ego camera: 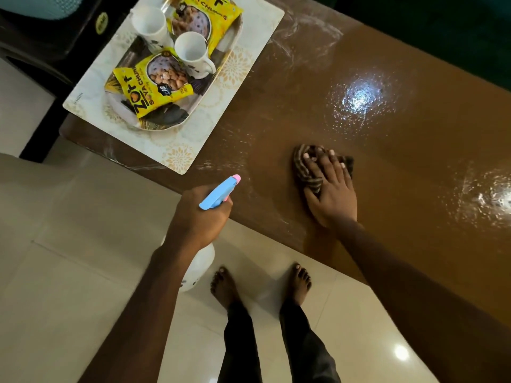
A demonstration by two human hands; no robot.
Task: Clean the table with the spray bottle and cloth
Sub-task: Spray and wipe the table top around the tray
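Tabletop [401, 167]: brown, glossy, with spray droplets and wet smears [359, 96] across its middle and far side. Cloth [305, 168]: dark with pale stripes, bunched, lying on the tabletop close to the near edge. Right grip [333, 196]: a bare hand laid palm down on the cloth, fingers [330, 161] spread and nearly straight, pressing it to the surface rather than closing round it. Spray bottle [218, 194]: blue head with a pink nozzle tip and a white body hanging below the wrist, held at the near edge of the tabletop with the nozzle aimed over the surface, left of the cloth. Left grip [199, 217]: a bare hand wrapped tightly round the bottle's neck. Placemat [177, 158]: pale with gold flower prints, at the left end of the tabletop. Tray [166, 129]: oval, patterned, resting on the placemat. On the tray: two white mugs [190, 51] and two yellow snack packets [154, 88]. Floor [69, 244]: light glossy tile, with the person's two bare feet [224, 286] beside the tabletop.
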